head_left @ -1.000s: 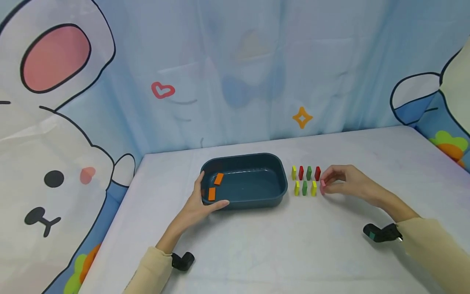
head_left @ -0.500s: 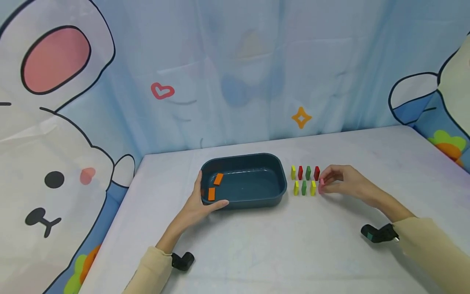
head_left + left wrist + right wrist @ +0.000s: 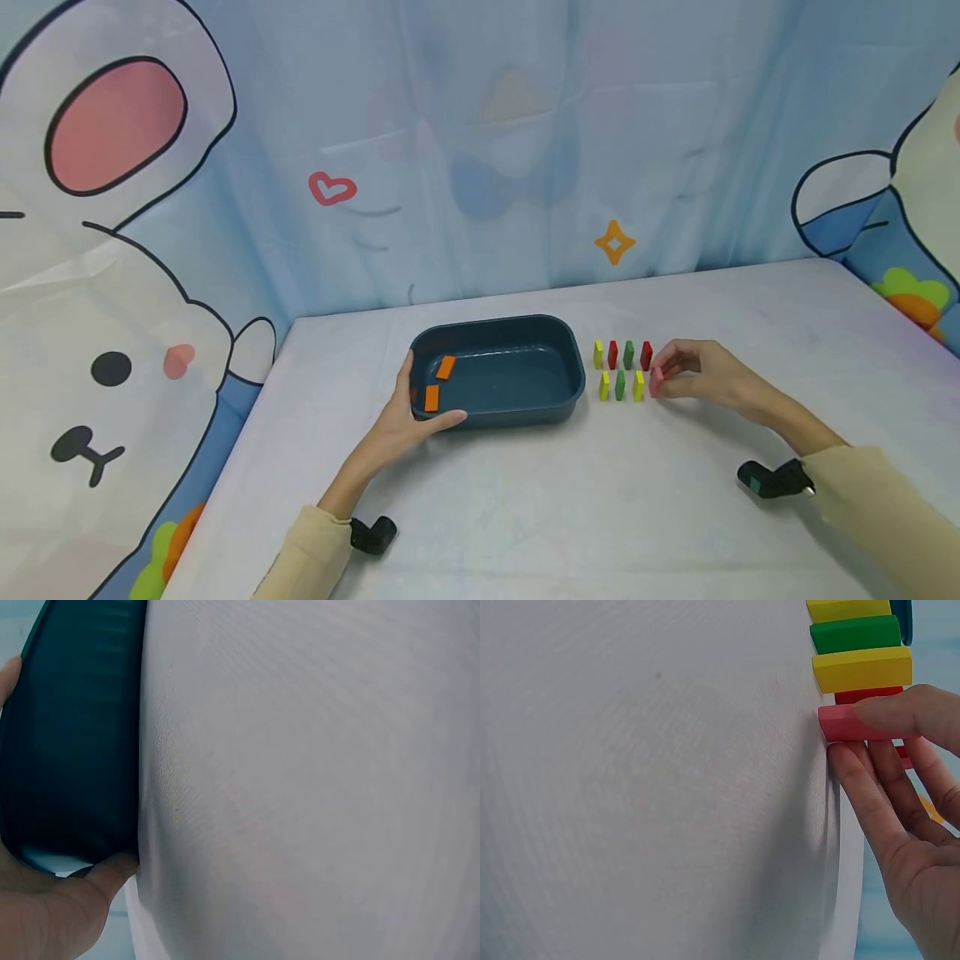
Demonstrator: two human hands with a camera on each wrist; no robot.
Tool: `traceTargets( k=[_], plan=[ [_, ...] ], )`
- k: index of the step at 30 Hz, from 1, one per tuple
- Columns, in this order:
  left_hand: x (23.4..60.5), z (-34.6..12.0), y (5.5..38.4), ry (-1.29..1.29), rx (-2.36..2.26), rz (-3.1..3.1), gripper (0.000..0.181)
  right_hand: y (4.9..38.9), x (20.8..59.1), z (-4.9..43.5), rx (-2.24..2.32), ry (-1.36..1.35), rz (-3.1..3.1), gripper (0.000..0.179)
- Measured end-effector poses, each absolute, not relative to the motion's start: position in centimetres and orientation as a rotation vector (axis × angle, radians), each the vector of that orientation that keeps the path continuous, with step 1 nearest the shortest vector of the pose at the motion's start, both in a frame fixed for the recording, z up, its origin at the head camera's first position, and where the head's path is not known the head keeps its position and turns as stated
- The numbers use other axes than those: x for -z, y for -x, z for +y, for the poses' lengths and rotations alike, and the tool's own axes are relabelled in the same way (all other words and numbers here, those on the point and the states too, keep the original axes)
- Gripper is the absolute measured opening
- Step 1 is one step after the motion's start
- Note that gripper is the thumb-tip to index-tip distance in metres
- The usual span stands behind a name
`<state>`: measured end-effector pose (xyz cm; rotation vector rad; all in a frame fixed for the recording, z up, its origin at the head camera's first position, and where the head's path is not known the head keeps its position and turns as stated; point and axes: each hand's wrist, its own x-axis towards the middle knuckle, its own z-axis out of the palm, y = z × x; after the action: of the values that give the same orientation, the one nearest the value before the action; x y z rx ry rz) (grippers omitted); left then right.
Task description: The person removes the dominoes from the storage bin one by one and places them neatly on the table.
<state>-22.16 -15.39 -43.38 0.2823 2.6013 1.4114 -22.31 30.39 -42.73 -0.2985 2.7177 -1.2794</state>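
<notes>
My left hand (image 3: pixel 397 427) grips the left end of a dark teal plastic tray (image 3: pixel 517 414), thumb along its front side and fingers at its left side. Two orange blocks (image 3: pixel 432 398) lie inside the tray at that end. To the tray's right, my right hand (image 3: pixel 705 375) pinches a small pink block (image 3: pixel 844 722) between thumb and fingers. This pink block stands at the right end of the front row, beside a yellow block (image 3: pixel 638 385). Also in that row are a green block (image 3: pixel 620 385) and another yellow block (image 3: pixel 604 386).
Behind the front row stands a second row, with a yellow block (image 3: pixel 597 354), a red block (image 3: pixel 612 355), a green block (image 3: pixel 628 355) and another red block (image 3: pixel 646 356). A white cloth covers the table (image 3: pixel 540 517). A printed blue curtain (image 3: pixel 480 150) hangs behind it.
My right hand, still pinching the pink block, has shifted very slightly left. The left hand and the tray stay where they were.
</notes>
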Motion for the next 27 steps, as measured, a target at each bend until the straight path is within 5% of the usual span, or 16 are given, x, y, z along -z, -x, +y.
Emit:
traceTargets(
  k=[15, 27],
  plan=[
    [43.0, -15.4, 22.4, -0.296, -1.433, 2.591, 0.13, 21.9, 42.2, 32.1, 1.206, 0.287, 2.728, 0.047],
    [43.1, -15.5, 22.3, -0.314, -1.45, 2.574, 0.13, 22.0, 42.3, 31.1, 1.129, 0.326, 2.822, 0.043]
  ],
)
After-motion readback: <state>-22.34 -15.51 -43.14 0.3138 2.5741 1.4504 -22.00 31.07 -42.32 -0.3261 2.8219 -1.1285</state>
